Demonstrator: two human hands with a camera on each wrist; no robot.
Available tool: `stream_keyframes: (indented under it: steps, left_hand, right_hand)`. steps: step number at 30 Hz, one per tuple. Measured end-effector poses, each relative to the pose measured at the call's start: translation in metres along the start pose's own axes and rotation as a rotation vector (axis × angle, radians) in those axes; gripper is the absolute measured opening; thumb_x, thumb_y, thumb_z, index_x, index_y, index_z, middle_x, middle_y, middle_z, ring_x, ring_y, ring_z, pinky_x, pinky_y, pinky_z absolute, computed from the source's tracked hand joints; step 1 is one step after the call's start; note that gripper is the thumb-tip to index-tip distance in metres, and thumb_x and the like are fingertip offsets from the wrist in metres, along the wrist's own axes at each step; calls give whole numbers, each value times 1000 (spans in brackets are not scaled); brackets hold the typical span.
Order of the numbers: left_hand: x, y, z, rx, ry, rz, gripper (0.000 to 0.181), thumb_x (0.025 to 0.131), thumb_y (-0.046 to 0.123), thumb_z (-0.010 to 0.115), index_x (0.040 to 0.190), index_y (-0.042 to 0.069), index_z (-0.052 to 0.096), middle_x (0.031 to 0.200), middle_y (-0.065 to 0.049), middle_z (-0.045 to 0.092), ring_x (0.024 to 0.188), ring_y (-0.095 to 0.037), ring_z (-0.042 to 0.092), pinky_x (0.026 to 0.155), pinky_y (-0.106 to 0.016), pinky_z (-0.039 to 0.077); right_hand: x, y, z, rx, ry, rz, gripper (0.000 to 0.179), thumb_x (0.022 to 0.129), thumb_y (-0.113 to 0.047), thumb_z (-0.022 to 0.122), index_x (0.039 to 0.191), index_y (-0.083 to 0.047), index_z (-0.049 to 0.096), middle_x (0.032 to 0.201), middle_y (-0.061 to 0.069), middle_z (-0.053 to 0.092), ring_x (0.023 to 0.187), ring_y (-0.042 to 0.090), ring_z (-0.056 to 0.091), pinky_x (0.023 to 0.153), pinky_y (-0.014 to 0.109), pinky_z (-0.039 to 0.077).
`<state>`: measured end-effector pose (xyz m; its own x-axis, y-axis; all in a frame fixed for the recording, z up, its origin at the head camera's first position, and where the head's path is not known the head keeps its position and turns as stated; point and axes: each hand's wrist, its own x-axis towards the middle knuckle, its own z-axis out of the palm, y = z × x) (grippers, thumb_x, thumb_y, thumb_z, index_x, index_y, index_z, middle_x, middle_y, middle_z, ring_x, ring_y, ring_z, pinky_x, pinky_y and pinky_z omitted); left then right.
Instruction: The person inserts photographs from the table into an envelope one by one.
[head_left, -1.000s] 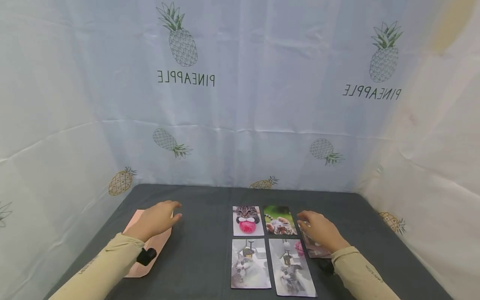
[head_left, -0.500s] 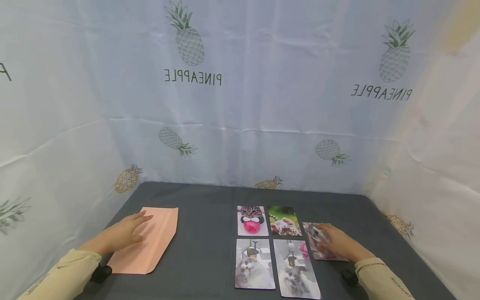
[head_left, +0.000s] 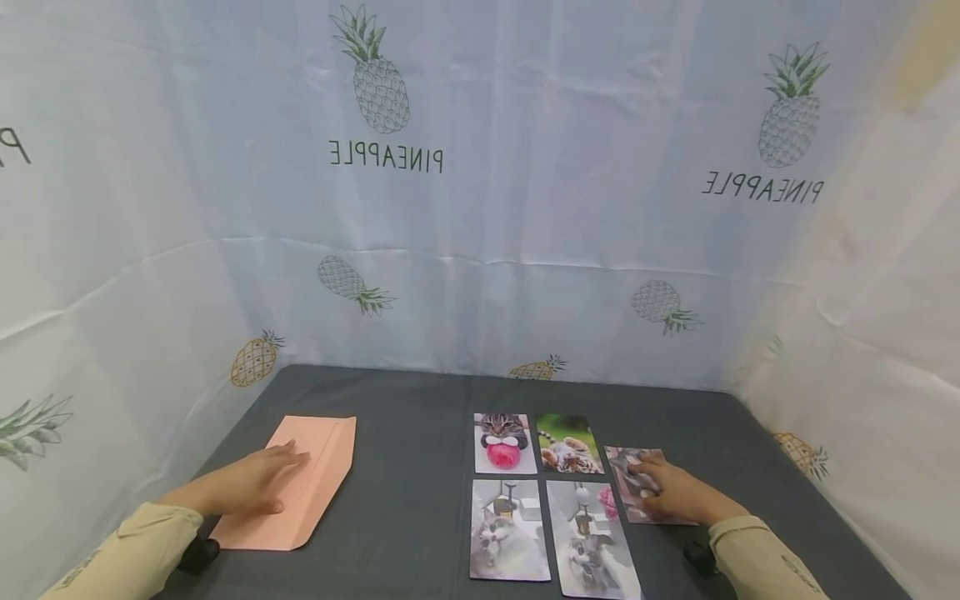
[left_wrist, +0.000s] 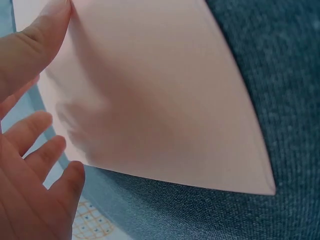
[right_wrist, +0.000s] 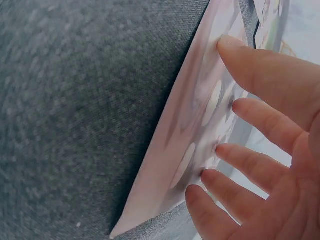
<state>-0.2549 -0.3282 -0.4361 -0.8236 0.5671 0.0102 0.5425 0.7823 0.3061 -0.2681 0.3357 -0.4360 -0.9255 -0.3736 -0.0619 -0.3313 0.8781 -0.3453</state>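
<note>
A pink envelope (head_left: 303,508) lies on the left of the dark cloth, its folded edge running down the right side. My left hand (head_left: 243,485) is spread over it; in the left wrist view thumb and fingers look loosely extended near the envelope (left_wrist: 175,110), gripping nothing. On the right, my right hand (head_left: 682,492) lies over a cat photo (head_left: 621,471), partly covering it. The right wrist view has the thumb and fingertips on or just above this photo (right_wrist: 172,145), spread apart; whether every tip touches cannot be told.
Beside the right-hand photo lie a cat photo with a pink ball (head_left: 504,454), a tiger cub photo (head_left: 567,454) and two grey-and-white cat photos (head_left: 510,537) (head_left: 592,562) in two rows. A pineapple-printed curtain (head_left: 480,192) encloses the table (head_left: 405,467) at the back and sides.
My left hand has drawn back leftward and nearer over the envelope, uncovering its right part. My right hand has shifted right and nearer on the photo. The head view has turned slightly left.
</note>
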Motion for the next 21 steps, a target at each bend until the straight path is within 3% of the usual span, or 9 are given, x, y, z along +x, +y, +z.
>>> stream_keyframes:
  steps: [9,17,21]
  left_hand:
    - [0,-7,-1,-33,-47,-43,76,75,37,78,134,-3,52,139,-39,41,125,-58,40,97,-55,43]
    - [-2,-8,0,-15,-9,-5,74,76,39,77,132,-3,54,136,-39,44,123,-58,42,96,-45,45]
    - [-2,-7,0,-18,-6,-5,72,76,38,78,132,-3,54,135,-40,44,122,-58,43,96,-47,45]
  right_hand:
    - [1,-1,-1,6,-8,3,56,76,-19,78,123,5,60,136,41,43,127,61,36,97,69,35]
    - [1,-2,-4,23,-13,-8,56,77,-20,78,123,5,60,135,40,44,127,61,34,97,69,35]
    - [2,-3,-3,2,-11,8,54,77,-19,78,123,4,61,133,38,47,126,60,37,96,68,36]
